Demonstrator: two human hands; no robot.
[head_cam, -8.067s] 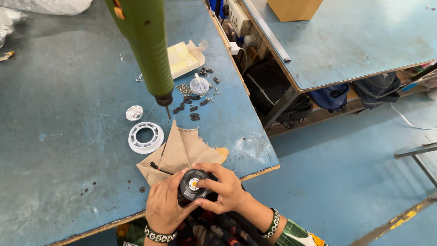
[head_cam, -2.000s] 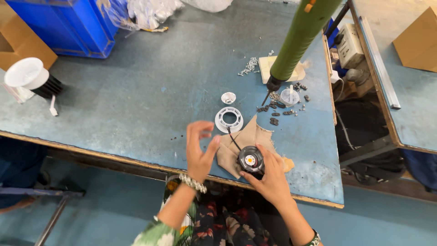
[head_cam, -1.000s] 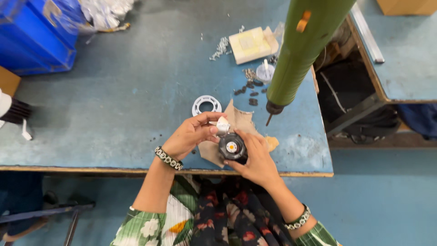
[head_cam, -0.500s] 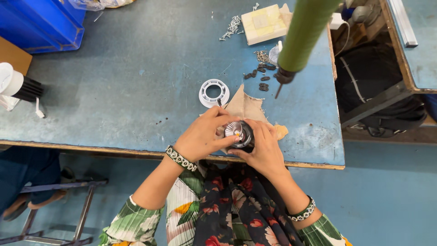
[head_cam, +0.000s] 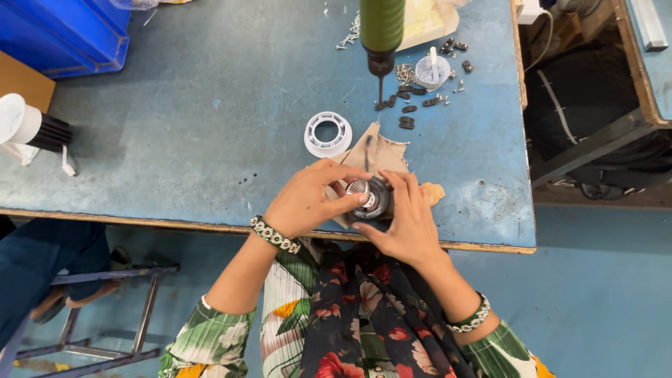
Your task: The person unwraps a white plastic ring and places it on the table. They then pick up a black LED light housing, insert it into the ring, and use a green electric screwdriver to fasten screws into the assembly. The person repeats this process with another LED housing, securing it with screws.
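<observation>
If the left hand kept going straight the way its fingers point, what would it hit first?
The left hand points rightward, its fingertips already on the round black part held over the tan cloth. Past that it would likely meet the right hand; depth is hard to judge.

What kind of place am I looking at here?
Likely a small assembly workshop: a worn blue workbench, a hanging green power screwdriver over loose screws, and both hands on a round black part.

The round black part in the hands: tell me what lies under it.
Under the round black part lies a tan cloth on the blue table. The left hand and right hand cover the cloth's near edge.
</observation>
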